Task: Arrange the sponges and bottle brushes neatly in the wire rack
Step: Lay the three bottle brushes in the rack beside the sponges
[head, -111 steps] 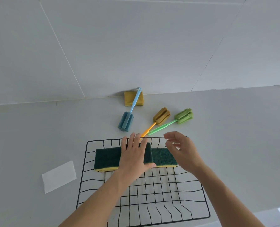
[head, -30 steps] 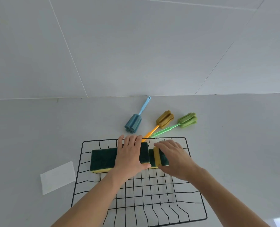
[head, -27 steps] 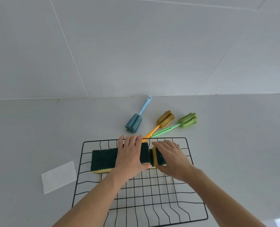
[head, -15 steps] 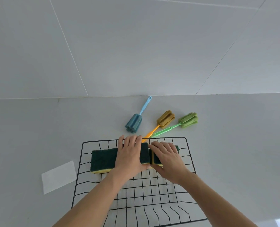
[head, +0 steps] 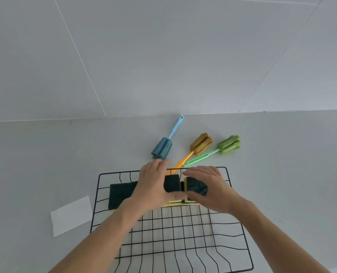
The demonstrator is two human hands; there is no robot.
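In the wire rack point(head: 230, 196), left hand point(head: 153, 186) lies flat on a sponge point(head: 120, 192); at its 3 o'clock, right hand point(head: 212, 188) grips another sponge point(head: 196, 187) on edge. Three bottle brushes point(head: 201, 144) lie beyond at 12 o'clock.

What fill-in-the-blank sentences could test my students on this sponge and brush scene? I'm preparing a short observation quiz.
1. The sponges lie inside the black wire ____.
2. ____ bottle brushes lie on the counter beyond the wire rack.
3. The blue brush lies to the ____ of the yellow brush.
4. A sheet of white ____ lies left of the rack.

Missing words: rack; Three; left; paper
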